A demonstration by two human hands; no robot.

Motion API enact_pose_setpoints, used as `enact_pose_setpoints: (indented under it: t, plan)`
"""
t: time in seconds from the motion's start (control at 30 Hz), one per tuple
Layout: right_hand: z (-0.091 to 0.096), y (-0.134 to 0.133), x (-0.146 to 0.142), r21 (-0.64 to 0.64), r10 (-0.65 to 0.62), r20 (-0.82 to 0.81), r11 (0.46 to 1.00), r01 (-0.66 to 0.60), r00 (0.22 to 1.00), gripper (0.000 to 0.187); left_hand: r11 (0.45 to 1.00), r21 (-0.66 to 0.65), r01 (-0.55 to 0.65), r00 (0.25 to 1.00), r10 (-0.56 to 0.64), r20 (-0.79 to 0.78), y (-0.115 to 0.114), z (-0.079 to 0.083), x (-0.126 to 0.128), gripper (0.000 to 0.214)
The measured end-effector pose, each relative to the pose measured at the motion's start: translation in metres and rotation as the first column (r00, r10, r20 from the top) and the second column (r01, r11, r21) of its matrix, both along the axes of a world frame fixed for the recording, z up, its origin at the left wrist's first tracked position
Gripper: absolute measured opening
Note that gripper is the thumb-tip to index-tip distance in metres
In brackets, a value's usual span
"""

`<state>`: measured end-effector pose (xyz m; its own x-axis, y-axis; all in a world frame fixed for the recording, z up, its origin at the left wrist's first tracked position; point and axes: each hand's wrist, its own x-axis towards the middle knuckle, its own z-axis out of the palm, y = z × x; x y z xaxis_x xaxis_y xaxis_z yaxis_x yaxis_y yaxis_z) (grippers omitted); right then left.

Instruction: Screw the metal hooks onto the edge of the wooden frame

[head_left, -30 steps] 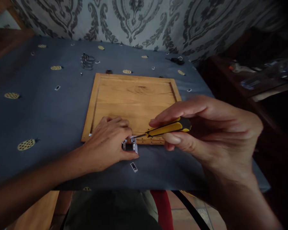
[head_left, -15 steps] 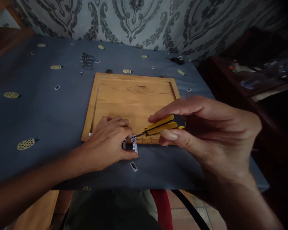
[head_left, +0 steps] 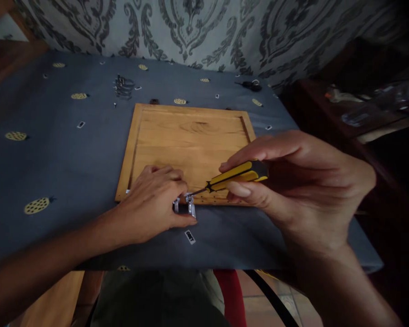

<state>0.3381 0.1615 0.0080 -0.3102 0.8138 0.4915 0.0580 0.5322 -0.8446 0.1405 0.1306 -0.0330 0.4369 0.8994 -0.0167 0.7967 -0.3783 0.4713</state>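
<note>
A wooden panel (head_left: 194,136) with a raised frame lies flat on the table. At its near edge, my left hand (head_left: 157,202) holds a shiny metal hinge (head_left: 191,208), fingers over the panel and thumb at the hinge's lower end. My right hand (head_left: 303,190) grips the yellow and black handle of a screwdriver (head_left: 236,176) between thumb and fingers. The screwdriver's shaft slants down to the left, its tip at the hinge. Whether the tip sits in a screw is too small to tell. Small dark holes dot the panel's near edge right of the hinge.
Several dark metal pieces (head_left: 123,87) and a small screw (head_left: 115,105) lie on the blue tablecloth (head_left: 71,168) at the back left. A dark key-like object with a ring (head_left: 252,85) lies at the back right. A patterned wall stands behind; a dark shelf (head_left: 354,122) is on the right.
My right hand and the screwdriver handle have shifted slightly right and up, with the tip still at the hinge. My left hand stays in place.
</note>
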Motion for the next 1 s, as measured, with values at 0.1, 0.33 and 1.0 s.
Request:
enact_pose_setpoints:
  t: [0.1,0.33,1.0]
  plan:
    - [-0.003,0.002,0.0,0.004,-0.109,-0.07,0.994,0.11,0.992,0.017,1.0,-0.01,0.002,1.0,-0.002,0.003,0.0,0.001,0.0,0.032]
    - [-0.038,0.039,0.01,-0.217,-0.168,-0.16,0.967,0.132,0.973,0.026,1.0,-0.014,-0.006,1.0,0.006,0.015,0.0,0.0,0.0,0.034]
    - [-0.066,0.006,0.03,0.476,-0.088,0.547,0.85,-0.224,0.832,0.021,1.0,0.002,0.004,1.0,-0.004,-0.013,0.0,0.001,0.0,0.036]
